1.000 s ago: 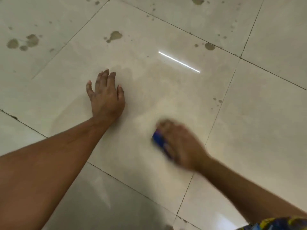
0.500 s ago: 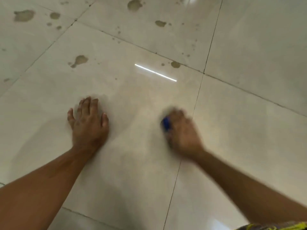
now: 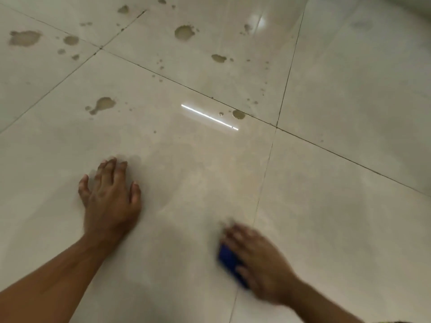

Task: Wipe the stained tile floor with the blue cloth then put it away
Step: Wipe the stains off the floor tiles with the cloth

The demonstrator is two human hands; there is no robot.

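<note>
— What do we have under us?

— A pale tile floor [image 3: 338, 206], glossy, with dark grout lines crossing it. Our left hand [image 3: 109, 201] lies flat on the big tile in front of us, palm down, fingers spread and pointing away from us, nothing in it.

— And our right hand?

— Our right hand [image 3: 258, 262] is lower and to the right, blurred, pressed down on the blue cloth [image 3: 229, 262]. The hand covers most of the cloth; only a strip of blue shows at the hand's left side, against the floor. We cannot tell how tightly the fingers curl around it, only that they lie over it and hold it down.

— Where does the cloth sit on the tiles?

— Just left of a grout line [image 3: 263, 183] that runs away from us, so on the same tile as the left hand, near its right edge. The two hands are well apart.

— The stains?

— Brown stains [image 3: 184, 32] are scattered over the far tiles. One blotch [image 3: 105, 103] sits on our tile beyond the left hand, another small spot [image 3: 238, 114] near a bright streak of reflected light [image 3: 210, 117]. The patch of tile between our hands looks dull and smeared, without blotches.
</note>
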